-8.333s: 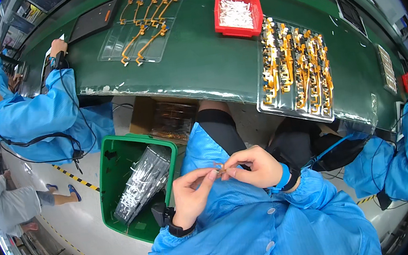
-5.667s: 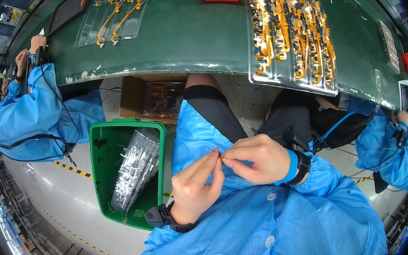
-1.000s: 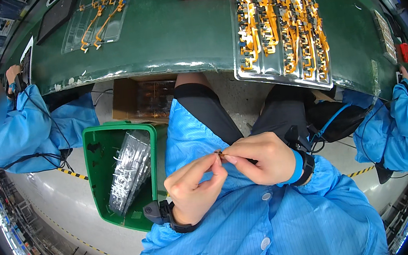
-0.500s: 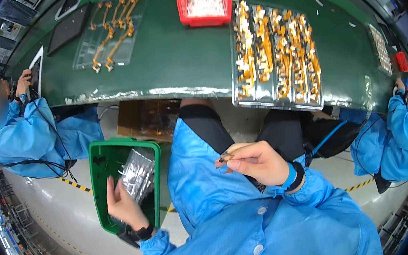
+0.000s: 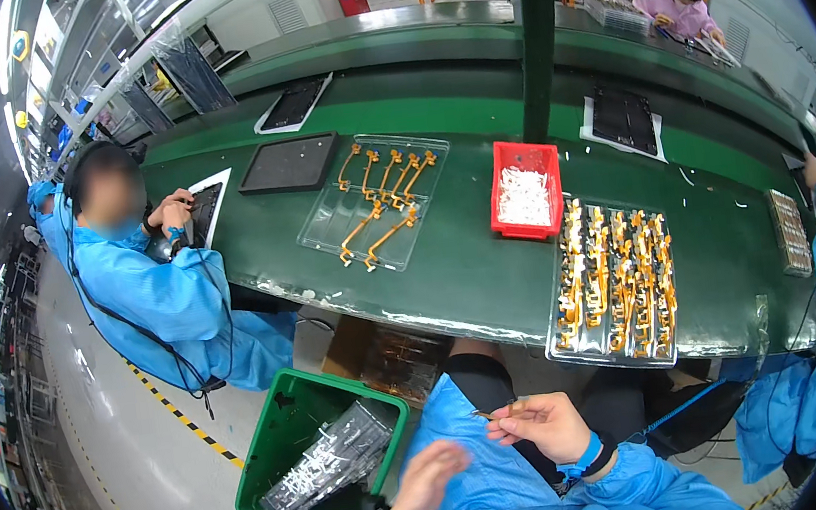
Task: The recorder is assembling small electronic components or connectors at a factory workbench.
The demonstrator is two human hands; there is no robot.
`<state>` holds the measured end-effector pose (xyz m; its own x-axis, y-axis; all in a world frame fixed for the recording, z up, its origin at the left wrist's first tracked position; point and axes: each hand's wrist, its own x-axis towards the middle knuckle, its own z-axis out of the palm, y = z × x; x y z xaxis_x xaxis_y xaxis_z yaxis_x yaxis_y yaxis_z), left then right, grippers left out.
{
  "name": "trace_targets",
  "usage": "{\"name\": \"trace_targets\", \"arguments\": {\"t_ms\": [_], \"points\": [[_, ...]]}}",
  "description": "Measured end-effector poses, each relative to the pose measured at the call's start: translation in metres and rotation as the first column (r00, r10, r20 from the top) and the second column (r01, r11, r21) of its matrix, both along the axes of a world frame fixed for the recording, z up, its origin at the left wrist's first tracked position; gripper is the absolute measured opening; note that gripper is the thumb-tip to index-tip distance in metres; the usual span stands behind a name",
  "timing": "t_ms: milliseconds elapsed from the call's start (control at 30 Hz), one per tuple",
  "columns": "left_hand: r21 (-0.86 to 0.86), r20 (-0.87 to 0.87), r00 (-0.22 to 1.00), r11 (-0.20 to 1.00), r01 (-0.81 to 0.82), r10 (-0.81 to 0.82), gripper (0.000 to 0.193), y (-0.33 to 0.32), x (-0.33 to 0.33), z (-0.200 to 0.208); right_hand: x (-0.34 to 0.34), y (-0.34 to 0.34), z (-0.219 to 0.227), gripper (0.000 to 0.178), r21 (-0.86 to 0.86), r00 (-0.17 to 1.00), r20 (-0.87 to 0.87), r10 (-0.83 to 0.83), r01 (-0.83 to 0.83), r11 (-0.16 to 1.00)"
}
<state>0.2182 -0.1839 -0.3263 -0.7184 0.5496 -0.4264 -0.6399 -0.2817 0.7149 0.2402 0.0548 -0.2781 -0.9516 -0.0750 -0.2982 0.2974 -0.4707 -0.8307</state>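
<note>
Head view, looking down over your lap to a green tabletop (image 5: 472, 283). Your right hand (image 5: 548, 427) pinches a small brown part (image 5: 490, 414) between thumb and fingertips, above your lap, just short of the tabletop's near edge. Your left hand (image 5: 432, 484) is to its left, near the green bin (image 5: 276, 423); it is blurred, its fingers loosely extended, with nothing visible in its grasp. The two hands are apart, and only the right one touches the part.

On the left of the tabletop, a clear tray (image 5: 324, 226) carries seven orange strips, five in the far row and two in the near one, with bare room beside them. On the right, a second tray (image 5: 609, 361) is packed in columns with orange, black and white parts (image 5: 622, 276). Between the trays, toward the far side, a red box (image 5: 531, 230) holds many small white pieces (image 5: 522, 194). In the bin lie clear plastic trays with white scraps (image 5: 326, 466).

The work seems to be midway: one part is in hand and not yet set down, and many others lie in the trays. You cannot tell from here which tray holds finished pieces, nor whether the held part is done; it is too small to make out.
</note>
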Motion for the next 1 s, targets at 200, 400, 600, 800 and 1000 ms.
{"name": "trace_targets", "arguments": {"t_ms": [200, 400, 600, 800, 1000], "points": [[0.139, -0.014, 0.998, 0.989, -0.057, 0.06, 0.035, 0.045, -0.054, 0.03, -0.017, -0.018, 0.0, 0.024, -0.02, 0.997, -0.044, -0.066, 0.065, 0.998], [0.119, -0.047, 0.977, 0.972, -0.201, 0.207, 0.022, 0.036, -0.085, 0.032, -0.033, -0.036, -0.005, 0.024, 0.035, 0.995, -0.058, -0.076, 0.078, 0.996], [-0.212, -0.702, 0.709, 0.931, -0.297, 0.066, 0.02, -0.048, -0.18, 0.105, -0.024, -0.016, 0.002, 0.03, 0.267, 0.977, -0.214, 0.004, 0.054, 0.962], [0.34, -0.733, 0.233, 0.641, -0.688, 0.639, 0.017, -0.125, -0.262, 0.161, 0.016, 0.029, 0.007, 0.02, 0.542, 0.991, -0.064, 0.118, -0.064, 0.838], [0.301, -0.801, 0.446, 0.912, -0.279, 0.4, 0.025, -0.08, -0.32, 0.146, 0.047, 0.05, 0.001, 0.019, 0.589, 1.0, -0.001, 0.028, -0.023, 0.808]]}}
